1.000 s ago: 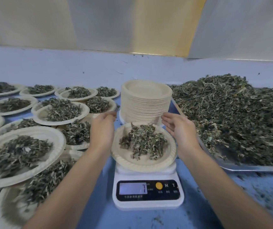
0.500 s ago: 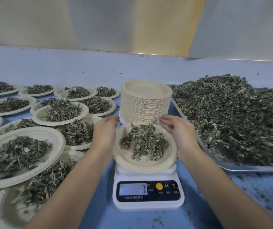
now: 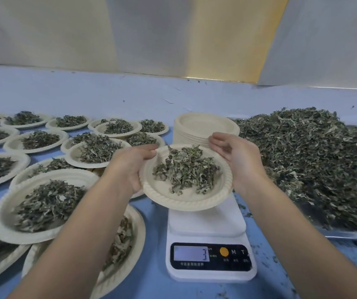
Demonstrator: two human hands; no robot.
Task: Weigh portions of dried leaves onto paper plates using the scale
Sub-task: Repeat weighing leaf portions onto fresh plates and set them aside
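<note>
Since nothing rests on it, scale (image 3: 207,225): readout low, possibly 3.
Plate (image 3: 186,201): held just above the scale, heaped with dried leaves (image 3: 186,169); keep it level and move slowly.
Left hand (image 3: 130,167): pinches the left rim.
Right hand (image 3: 238,156): fingers straight, steadying the right rim.
Filled plates (image 3: 43,203): leftward, the likely landing spot.

**Cream, green and blue around a white scale**

The scale (image 3: 210,225) is white, and its black panel carries a pale grey display, an orange button and white letters. Above it, the held plate (image 3: 181,201) is cream with a ribbed, rope-like rim. Its dried leaves (image 3: 186,169) are mottled dull green. The filled plates (image 3: 13,146) left of the scale repeat that cream and green. Behind the scale is a cream plate stack (image 3: 203,126). To its right lies a dark olive leaf heap (image 3: 313,158) with pale flecks, on a silvery tray (image 3: 346,235). The table (image 3: 130,98) is light blue.
</note>
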